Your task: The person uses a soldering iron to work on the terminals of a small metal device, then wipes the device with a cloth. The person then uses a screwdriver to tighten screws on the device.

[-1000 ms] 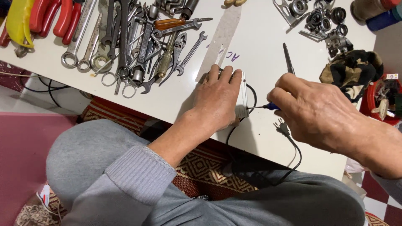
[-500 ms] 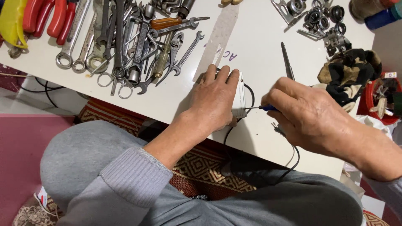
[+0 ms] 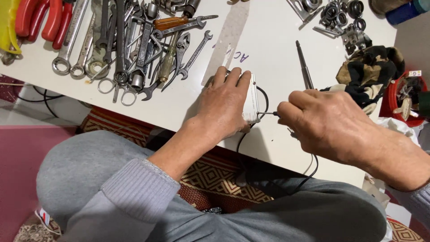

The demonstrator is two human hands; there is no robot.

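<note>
White worktable: left hand clamps a small white device as right hand, closed on a screwdriver, works its edge; wrenches lie beyond the grip.

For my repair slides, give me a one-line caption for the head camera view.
Left hand presses a small white box on the white table while the right hand drives a thin screwdriver into its side.

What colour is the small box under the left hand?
White, seen in the head view: the small box shows at the fingers of the left hand, with a black cable behind.
</note>
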